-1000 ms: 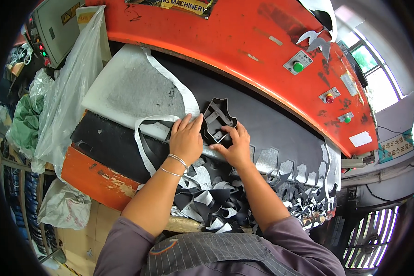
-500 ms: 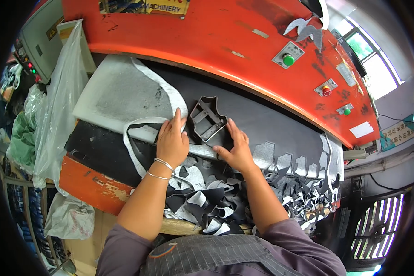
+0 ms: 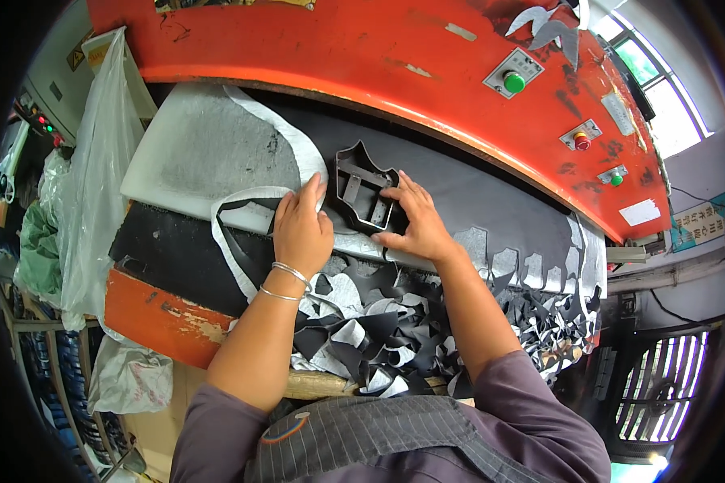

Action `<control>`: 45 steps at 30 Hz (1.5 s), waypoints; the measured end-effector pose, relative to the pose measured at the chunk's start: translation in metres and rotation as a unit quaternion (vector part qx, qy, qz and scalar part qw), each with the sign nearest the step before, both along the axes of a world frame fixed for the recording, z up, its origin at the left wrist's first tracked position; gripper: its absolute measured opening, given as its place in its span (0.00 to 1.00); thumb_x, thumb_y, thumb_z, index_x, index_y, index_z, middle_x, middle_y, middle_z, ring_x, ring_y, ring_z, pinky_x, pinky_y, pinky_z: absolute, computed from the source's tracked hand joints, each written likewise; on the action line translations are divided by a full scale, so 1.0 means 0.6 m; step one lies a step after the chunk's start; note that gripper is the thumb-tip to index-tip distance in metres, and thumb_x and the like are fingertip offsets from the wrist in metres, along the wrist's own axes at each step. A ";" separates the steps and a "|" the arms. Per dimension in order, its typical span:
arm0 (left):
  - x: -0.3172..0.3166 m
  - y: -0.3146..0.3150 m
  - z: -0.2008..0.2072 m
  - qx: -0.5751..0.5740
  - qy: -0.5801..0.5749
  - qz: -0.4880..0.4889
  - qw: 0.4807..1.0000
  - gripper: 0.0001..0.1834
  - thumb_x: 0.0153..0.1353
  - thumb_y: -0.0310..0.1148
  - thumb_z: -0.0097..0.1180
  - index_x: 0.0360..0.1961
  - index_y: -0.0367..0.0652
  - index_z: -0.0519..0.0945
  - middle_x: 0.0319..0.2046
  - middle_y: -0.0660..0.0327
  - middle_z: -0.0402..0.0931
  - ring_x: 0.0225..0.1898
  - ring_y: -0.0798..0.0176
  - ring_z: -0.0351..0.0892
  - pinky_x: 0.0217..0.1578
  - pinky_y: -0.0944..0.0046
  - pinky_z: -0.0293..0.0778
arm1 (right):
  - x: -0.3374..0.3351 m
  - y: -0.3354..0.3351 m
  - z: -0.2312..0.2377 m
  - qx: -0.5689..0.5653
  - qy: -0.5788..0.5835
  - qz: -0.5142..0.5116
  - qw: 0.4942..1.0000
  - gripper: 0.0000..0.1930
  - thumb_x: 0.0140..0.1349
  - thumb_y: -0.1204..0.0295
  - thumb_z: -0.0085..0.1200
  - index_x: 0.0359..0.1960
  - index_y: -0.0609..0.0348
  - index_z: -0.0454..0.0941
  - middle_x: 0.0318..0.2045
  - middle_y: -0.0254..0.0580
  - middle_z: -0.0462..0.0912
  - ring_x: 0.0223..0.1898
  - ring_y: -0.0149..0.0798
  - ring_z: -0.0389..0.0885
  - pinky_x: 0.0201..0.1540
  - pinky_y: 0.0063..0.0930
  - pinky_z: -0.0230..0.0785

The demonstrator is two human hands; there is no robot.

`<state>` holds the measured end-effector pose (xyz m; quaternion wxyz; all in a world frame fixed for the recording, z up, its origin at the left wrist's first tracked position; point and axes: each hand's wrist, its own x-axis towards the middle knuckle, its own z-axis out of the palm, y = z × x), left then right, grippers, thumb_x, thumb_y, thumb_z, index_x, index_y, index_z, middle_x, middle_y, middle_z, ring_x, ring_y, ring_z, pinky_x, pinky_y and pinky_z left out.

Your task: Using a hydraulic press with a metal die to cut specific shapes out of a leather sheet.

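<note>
A black metal cutting die (image 3: 351, 190) with crossbars inside stands on a dark sheet of material (image 3: 483, 189) on the cutting bed. My right hand (image 3: 419, 221) grips the die's right side, with fingertips over its wall and the thumb by its near corner. To the left of the die, my left hand (image 3: 304, 229) lies with fingers stretched out at the sheet's cut edge, by a pale curved strip (image 3: 286, 133). That strip bounds the cut-out part of the sheet, where the worn white cutting board (image 3: 209, 133) shows. Cut notches run along the sheet's near edge at the right.
Black and white scraps (image 3: 370, 326) are heaped between my forearms. An orange machine beam (image 3: 338, 60) spans the far side, with a green button (image 3: 513, 81) and a red button (image 3: 582, 141). Clear plastic sheeting (image 3: 105, 177) hangs at the left.
My right hand's fingers have moved from beside the die onto its right wall. The die appears turned slightly. My left hand stays by the pale strip, and the view has shifted a little.
</note>
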<state>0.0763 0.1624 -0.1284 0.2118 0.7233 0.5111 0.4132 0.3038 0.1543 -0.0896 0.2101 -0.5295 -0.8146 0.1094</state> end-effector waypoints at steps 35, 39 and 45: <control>0.019 -0.016 0.082 -0.072 -0.083 0.060 0.992 0.33 0.54 0.22 0.47 0.64 0.37 0.59 0.54 0.49 0.73 0.58 0.46 0.68 0.59 0.56 0.62 | 0.098 -0.118 0.113 0.054 0.042 -0.021 0.997 0.48 0.46 0.48 0.66 0.67 0.53 0.56 0.65 0.63 0.56 0.68 0.60 0.52 0.67 0.54 0.45; 0.087 -0.078 0.173 -0.062 -0.117 -0.015 0.991 0.19 0.58 0.22 0.51 0.53 0.39 0.72 0.47 0.54 0.78 0.48 0.67 0.76 0.48 0.66 0.71 | 0.310 -0.237 0.200 0.304 0.261 -0.197 0.895 0.27 0.63 0.65 0.53 0.60 0.65 0.64 0.62 0.49 0.65 0.65 0.45 0.62 0.67 0.40 0.51; 0.259 -0.182 0.366 -0.052 -0.128 -0.267 0.954 0.10 0.60 0.33 0.57 0.37 0.37 0.80 0.25 0.56 0.81 0.27 0.66 0.82 0.30 0.67 0.75 | 0.595 -0.275 0.314 0.442 0.492 -0.420 0.622 0.30 0.71 0.53 0.36 0.64 0.66 0.57 0.64 0.50 0.63 0.66 0.43 0.58 0.66 0.39 0.50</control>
